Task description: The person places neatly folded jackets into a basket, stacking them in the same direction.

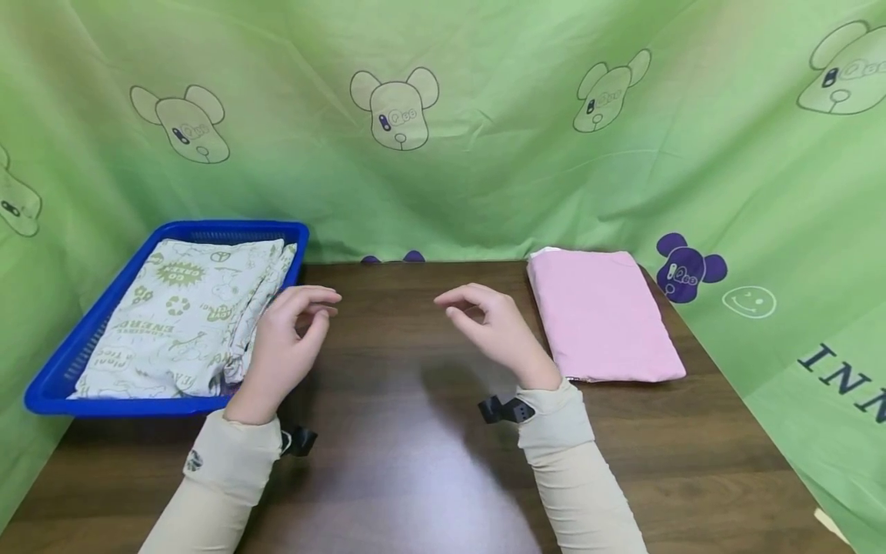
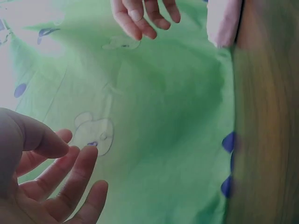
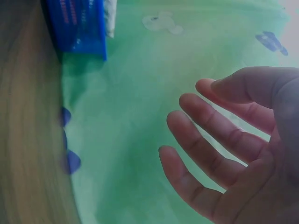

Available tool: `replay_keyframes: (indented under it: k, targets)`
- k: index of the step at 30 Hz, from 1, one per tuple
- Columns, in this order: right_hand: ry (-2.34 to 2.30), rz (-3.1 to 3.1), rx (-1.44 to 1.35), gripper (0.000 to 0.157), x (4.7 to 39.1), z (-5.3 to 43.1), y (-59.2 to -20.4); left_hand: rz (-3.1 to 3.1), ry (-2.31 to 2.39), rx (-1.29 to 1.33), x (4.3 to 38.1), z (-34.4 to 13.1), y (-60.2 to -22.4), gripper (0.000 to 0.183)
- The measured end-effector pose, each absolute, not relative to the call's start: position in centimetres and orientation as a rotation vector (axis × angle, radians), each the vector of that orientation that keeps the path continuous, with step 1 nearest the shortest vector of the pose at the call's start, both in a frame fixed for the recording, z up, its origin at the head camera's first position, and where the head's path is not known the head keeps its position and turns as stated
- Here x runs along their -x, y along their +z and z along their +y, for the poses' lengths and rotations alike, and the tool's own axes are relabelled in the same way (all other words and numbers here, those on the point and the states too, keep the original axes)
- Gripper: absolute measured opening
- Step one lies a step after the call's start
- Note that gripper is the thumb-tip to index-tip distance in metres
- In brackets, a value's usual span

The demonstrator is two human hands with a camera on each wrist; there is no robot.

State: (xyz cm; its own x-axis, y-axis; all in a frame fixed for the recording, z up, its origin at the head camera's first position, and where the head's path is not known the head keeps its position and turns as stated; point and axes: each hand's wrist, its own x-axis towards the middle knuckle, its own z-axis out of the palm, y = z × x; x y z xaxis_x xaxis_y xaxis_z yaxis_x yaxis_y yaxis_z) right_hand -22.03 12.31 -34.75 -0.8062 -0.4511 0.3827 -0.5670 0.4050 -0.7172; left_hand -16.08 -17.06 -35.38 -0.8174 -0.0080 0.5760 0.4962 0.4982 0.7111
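Observation:
My left hand [image 1: 287, 335] is raised above the table beside the basket's right side, its fingers loosely curled around nothing. Across from it, my right hand [image 1: 494, 327] hovers with relaxed, bent fingers and an empty palm, as the right wrist view also shows. A blue plastic basket [image 1: 51, 392] stands at the left, holding folded pale cloth [image 1: 180, 315] with green printed lettering and drawings. To the right of my right hand lies a folded pink cloth [image 1: 609, 315], with a bit of white at its far left corner.
The dark wooden table [image 1: 388, 438] runs back to a green curtain [image 1: 471, 192] printed with bear heads, which also hangs along both sides. A small pale piece [image 1: 829, 525] shows at the table's right edge. Black straps with cameras sit on both wrists.

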Motion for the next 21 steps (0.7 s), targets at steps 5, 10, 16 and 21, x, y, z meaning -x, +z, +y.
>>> replay_keyframes:
  k: [5, 10, 16, 21]
  targets:
    - [1.336, -2.522, -0.839, 0.02, 22.1, 14.0, -34.3, -2.265, -1.351, 0.391, 16.6, -15.5, -35.7, 0.025]
    - [1.326, -2.508, -0.741, 0.021, 22.2, 15.9, -33.7, -2.29, -1.418, 0.409, 17.7, -13.7, -36.3, 0.025]
    - [1.297, -2.52, -0.575, 0.022, 22.6, 18.2, -33.6, -2.291, -1.561, 0.363, 19.4, -11.3, -37.5, 0.024]
    - [1.252, -2.527, -0.469, 0.025, 22.8, 19.5, -33.3, -2.28, -1.763, 0.293, 20.6, -9.5, -38.0, 0.023]
